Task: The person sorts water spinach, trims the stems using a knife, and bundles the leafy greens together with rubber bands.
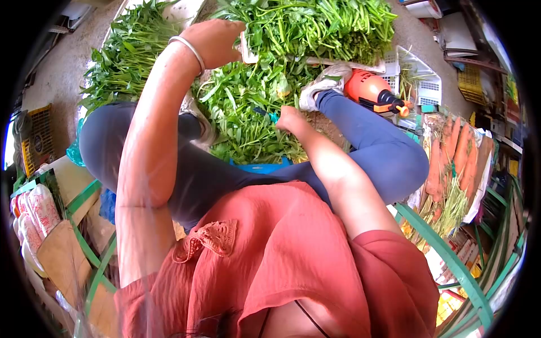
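Green stems [355, 25] are lying in a dense, mostly aligned stack beyond the feet, and a leafy pile [127, 62] is spreading to its left; these 2 are looking like the ordered share. Between the shoes [310, 97], a loose heap [242, 135] is sprawling in a tangle, seemingly the share left, so the work is appearing only partly done. Over that heap, the right hand [291, 119] is curling its fingers around a teal item [274, 117]. The left hand [217, 42] is hanging beside a white tray edge [248, 50]; whether its fingers are holding anything, I cannot tell.
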### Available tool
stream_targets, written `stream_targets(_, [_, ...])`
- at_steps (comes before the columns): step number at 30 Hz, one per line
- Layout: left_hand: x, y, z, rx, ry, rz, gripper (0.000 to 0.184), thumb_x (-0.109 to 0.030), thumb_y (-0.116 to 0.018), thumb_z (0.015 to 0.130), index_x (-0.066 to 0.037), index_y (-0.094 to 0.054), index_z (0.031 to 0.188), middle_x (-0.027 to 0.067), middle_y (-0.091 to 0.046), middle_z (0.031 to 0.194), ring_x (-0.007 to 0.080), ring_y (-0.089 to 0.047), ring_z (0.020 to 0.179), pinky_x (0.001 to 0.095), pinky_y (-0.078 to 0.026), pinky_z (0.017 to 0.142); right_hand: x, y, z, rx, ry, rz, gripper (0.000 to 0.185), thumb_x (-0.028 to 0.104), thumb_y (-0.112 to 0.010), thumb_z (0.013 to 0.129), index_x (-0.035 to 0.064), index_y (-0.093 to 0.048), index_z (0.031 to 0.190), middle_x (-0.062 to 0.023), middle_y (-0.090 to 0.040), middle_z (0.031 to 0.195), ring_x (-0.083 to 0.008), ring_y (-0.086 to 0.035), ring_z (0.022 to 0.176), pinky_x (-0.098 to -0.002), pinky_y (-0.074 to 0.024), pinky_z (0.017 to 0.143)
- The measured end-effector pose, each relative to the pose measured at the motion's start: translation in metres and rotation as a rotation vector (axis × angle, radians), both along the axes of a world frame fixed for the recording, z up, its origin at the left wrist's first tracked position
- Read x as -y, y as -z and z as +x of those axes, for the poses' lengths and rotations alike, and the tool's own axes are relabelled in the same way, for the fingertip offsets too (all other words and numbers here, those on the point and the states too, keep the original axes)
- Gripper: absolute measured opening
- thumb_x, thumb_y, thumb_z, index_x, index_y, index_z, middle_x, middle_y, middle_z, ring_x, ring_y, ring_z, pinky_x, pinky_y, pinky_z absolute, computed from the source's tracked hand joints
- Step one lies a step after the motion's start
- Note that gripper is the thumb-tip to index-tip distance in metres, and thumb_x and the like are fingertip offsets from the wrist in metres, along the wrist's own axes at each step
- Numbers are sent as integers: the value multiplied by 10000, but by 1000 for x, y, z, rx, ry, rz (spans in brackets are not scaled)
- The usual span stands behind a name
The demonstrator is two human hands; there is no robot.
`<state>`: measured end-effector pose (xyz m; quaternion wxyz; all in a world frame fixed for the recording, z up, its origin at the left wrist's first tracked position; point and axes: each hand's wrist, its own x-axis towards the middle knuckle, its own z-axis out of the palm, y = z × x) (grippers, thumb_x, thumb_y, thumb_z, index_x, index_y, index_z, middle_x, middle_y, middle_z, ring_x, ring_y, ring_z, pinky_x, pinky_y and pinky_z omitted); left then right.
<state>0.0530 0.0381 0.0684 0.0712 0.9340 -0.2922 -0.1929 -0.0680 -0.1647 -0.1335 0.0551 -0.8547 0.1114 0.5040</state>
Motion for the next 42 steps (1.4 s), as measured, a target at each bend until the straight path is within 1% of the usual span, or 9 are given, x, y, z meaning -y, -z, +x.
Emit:
stream_targets(7, [-10,-7,-23,86,-2,-76,522,-212,-596,708,-62,-418,1175,184,-555,1010,317,-520,954,379,-410,828,36,-30,21,62,51,312,135,126,-637,692,-4,-623,722,-88,-619,608,-138,-604,490,-271,-489,481])
stream_targets(9, [-9,-16,-33,111,28,-97,520,-206,-596,709,-59,-417,1175,195,-564,973,322,-535,917,381,-422,799,56,-47,53,42,-107,184,127,115,-639,693,-6,-617,726,-93,-624,641,-160,-594,469,-285,-474,429])
stream_targets(15, [-20,-34,-50,81,1,-112,524,-217,-599,705,-42,-427,1169,181,-556,1019,313,-533,951,368,-425,834,111,-158,98,87,381,-192,142,209,-499,809,78,-546,836,-18,-571,594,-75,-501,408,-236,-295,333])
stream_targets(24, [-25,-60,-39,82,40,-99,507,-141,-598,682,-26,-440,1150,189,-575,955,313,-543,921,367,-426,823,205,-46,115,411,796,-137,111,154,-511,792,56,-561,797,-62,-569,581,-139,-517,441,-290,-399,368])
stream_targets(29, [-8,-21,4,138,58,-108,509,-177,-614,702,-40,-434,1158,175,-586,898,296,-570,862,353,-459,776,258,42,138,632,649,-218,228,177,-464,770,5,-580,676,-112,-591,590,-187,-568,477,-315,-462,434])
stream_targets(32, [11,-11,21,-53,105,-45,514,-205,-601,704,-42,-432,1162,184,-577,941,292,-560,898,354,-448,801,249,39,137,680,609,-273,233,186,-480,731,21,-598,616,-139,-602,604,-219,-605,548,-319,-481,531])
stream_targets(33, [12,0,28,-78,141,-83,516,-215,-595,704,-39,-432,1161,184,-576,949,292,-559,902,356,-446,804,232,9,138,579,732,-202,315,209,-544,715,-20,-601,923,-223,-560,1008,-334,-550,944,-381,-440,809])
stream_targets(38, [31,7,49,-178,79,112,460,-199,-591,691,-37,-466,1102,171,-587,931,312,-567,874,385,-449,779,225,19,146,686,654,-285,256,214,-543,690,-14,-630,767,-217,-606,828,-309,-593,830,-357,-457,750])
stream_targets(42, [43,16,64,-172,81,-6,464,-181,-593,681,-45,-459,1104,181,-582,912,317,-559,878,394,-440,776,224,19,143,692,442,-248,280,245,-561,727,14,-607,880,-209,-607,866,-306,-606,785,-368,-473,704])
